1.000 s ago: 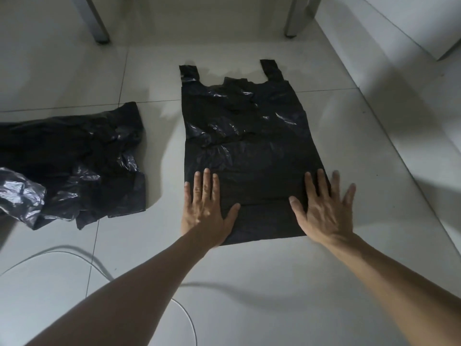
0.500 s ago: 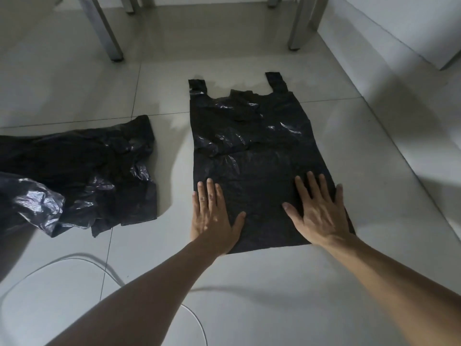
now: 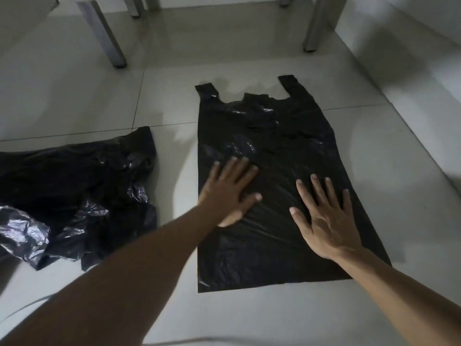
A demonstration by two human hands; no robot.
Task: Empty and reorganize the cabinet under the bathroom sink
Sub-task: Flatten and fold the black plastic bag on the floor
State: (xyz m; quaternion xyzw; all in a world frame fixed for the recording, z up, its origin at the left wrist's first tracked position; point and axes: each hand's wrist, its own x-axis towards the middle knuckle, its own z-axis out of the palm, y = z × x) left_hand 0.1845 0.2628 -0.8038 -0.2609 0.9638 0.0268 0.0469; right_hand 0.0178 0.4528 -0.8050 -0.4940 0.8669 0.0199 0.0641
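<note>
A black plastic carrier bag (image 3: 274, 136) lies spread flat on the pale tiled floor, its two handles pointing away from me. My left hand (image 3: 230, 191) presses on the bag's middle left with straight fingers. On the bag's right side, a little nearer to me, my right hand (image 3: 324, 218) lies flat with its fingers spread. Neither hand holds anything.
A crumpled heap of black plastic bags (image 3: 74, 193) lies on the floor to the left. Grey metal legs (image 3: 104, 33) (image 3: 320, 23) stand at the back. A white wall (image 3: 411, 58) runs along the right. A thin white cable (image 3: 22, 308) curves at the lower left.
Both hands have slid forward from the bag's near edge to its middle. The camera has moved closer and forward, so the bag's near edge now lies behind the hands.
</note>
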